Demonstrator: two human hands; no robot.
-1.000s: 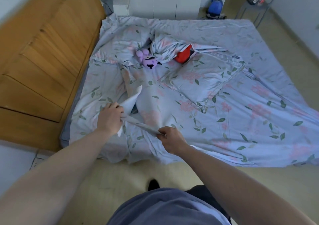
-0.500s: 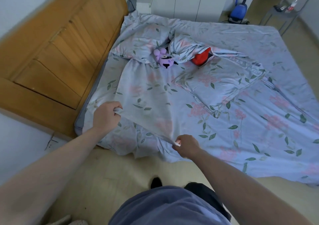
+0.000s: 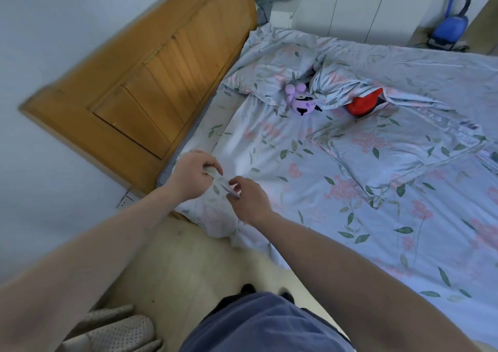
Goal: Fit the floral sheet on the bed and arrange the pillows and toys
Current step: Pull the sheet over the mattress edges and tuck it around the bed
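Observation:
The floral sheet (image 3: 336, 216) covers the bed, its near corner bunched and hanging over the edge by the headboard. My left hand (image 3: 192, 175) grips the sheet's hem at that corner. My right hand (image 3: 249, 198) pinches the same hem just to the right, the two hands close together. A purple plush toy (image 3: 300, 102) lies near the headboard between two floral pillows (image 3: 269, 73). A red toy (image 3: 363, 105) sits partly hidden under a crumpled pillow (image 3: 342, 84). A flat floral pillowcase (image 3: 398, 152) lies mid-bed.
The wooden headboard (image 3: 151, 82) stands at left against the wall. A wall socket (image 3: 125, 202) is low by the bed corner. Beige slippers (image 3: 113, 330) lie on the floor near my feet. A blue vacuum cleaner (image 3: 448, 28) and white cupboards stand beyond the bed.
My hands have come together at the bed's near corner, drawing the sheet's hem toward the headboard. The lifted fold has been spread flat over the mattress.

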